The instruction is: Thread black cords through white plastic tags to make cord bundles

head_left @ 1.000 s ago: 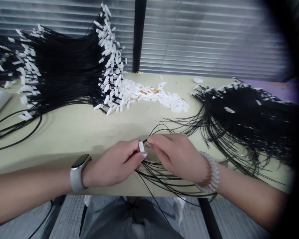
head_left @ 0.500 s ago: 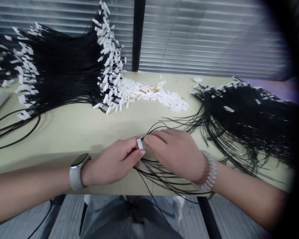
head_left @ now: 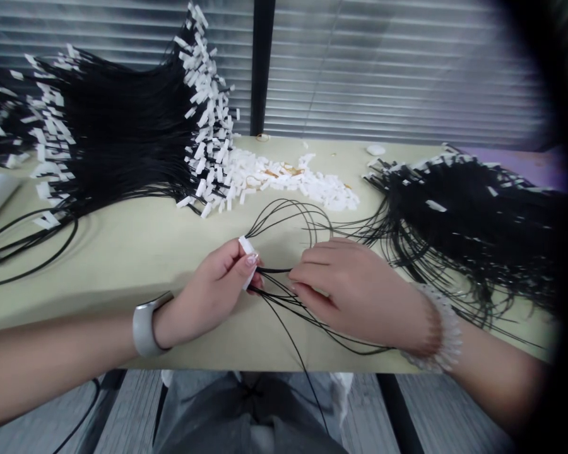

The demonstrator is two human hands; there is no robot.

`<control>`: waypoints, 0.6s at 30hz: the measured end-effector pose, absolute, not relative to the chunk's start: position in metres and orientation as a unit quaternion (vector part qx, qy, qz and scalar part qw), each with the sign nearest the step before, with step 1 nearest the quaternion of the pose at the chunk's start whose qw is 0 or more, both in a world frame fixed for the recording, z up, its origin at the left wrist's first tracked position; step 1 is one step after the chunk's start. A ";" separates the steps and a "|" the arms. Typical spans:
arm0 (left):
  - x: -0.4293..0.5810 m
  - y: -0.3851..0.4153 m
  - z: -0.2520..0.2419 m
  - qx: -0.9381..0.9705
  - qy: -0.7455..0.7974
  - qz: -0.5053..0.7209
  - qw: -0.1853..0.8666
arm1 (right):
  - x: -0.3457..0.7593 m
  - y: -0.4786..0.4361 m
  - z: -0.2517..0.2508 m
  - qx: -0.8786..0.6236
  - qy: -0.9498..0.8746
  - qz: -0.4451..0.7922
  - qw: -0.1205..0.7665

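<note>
- Left hand (head_left: 213,293) has drawn away from right hand (head_left: 355,296), opening a gap between them; a small bunch of black cords (head_left: 288,217) now bows up in loops across that gap
- Left hand is pinching a white tag (head_left: 247,252) between thumb and fingers, the tag standing a little tilted above the fingertips; several cords run out from under that grip
- Right hand has its fingers lying close together and curved over the cords on the table; I cannot tell whether it grips them or only presses on them
- Work in hand, as I judge it: drawing this small bunch apart at the tag; the next move calls for keeping the loops free of tangles
- Behind, a large bundle of tagged cords (head_left: 123,132) fans across the table (head_left: 123,252); a heap of loose white tags (head_left: 288,180) lies just beside it
- Another bundle of tagged cords (head_left: 468,214) lies to the right; its loose strands reach near right hand and could snag the loops
- One cord (head_left: 293,353) droops past the table edge toward the person's grey trousers (head_left: 246,410)
- Left wrist wears a white watch (head_left: 144,328); right wrist wears a beaded bracelet (head_left: 435,334)
</note>
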State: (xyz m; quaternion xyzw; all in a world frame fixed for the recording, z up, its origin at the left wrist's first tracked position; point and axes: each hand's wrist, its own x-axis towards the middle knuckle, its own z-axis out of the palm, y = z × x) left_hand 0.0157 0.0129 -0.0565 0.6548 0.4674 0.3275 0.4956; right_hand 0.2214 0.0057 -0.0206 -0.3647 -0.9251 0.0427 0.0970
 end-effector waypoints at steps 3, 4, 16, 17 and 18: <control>0.015 0.013 -0.056 0.657 0.469 0.323 0.494 | 0.220 0.006 -0.023 -0.364 -0.925 0.065 0.082; 0.015 0.013 -0.056 0.658 0.468 0.322 0.493 | 0.220 0.006 -0.023 -0.362 -0.926 0.078 0.077; 0.016 0.013 -0.054 0.667 0.466 0.319 0.487 | 0.223 0.012 -0.027 -0.371 -0.916 0.132 0.078; 0.016 0.013 -0.054 0.668 0.465 0.319 0.486 | 0.222 0.012 -0.027 -0.367 -0.916 0.141 0.074; 0.016 0.013 -0.054 0.669 0.464 0.318 0.486 | 0.222 0.012 -0.028 -0.362 -0.917 0.149 0.072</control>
